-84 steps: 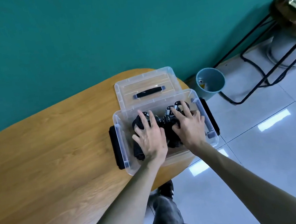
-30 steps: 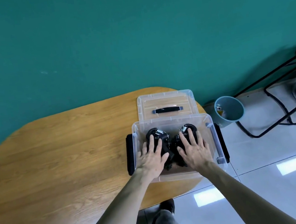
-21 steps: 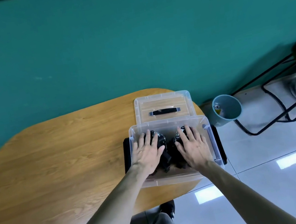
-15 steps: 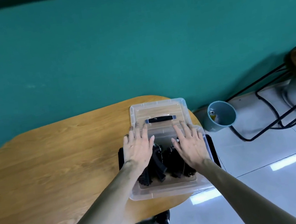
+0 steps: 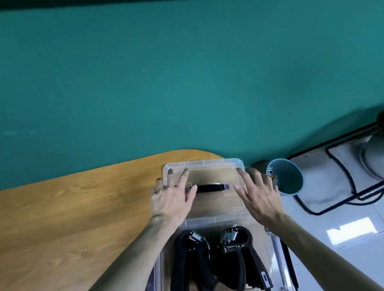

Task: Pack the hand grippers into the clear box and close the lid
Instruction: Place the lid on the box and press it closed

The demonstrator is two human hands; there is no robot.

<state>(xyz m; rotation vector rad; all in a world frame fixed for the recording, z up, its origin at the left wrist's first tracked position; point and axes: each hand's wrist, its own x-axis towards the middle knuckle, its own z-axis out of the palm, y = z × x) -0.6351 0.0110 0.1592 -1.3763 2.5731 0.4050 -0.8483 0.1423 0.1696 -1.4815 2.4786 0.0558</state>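
box (image 5: 276, 252) front cut off at 6 o'clock, both hands motion-blurred. i see left hand (image 5: 172, 202) spread flat on the lid (image 5: 205, 169) at 12 o'clock of the box, right hand (image 5: 259, 193) splayed at its 3 o'clock edge, contact unclear. hand grippers (image 5: 217, 264) lie inside box.

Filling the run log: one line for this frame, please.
stage: lid pickup | two black hand grippers in clear plastic box | both hands on clear lid: left, right | box open

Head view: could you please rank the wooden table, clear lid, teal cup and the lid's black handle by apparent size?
1. Oval wooden table
2. Clear plastic lid
3. Teal cup, which sits farther off on the floor, so its rank is unsure
4. Black lid handle
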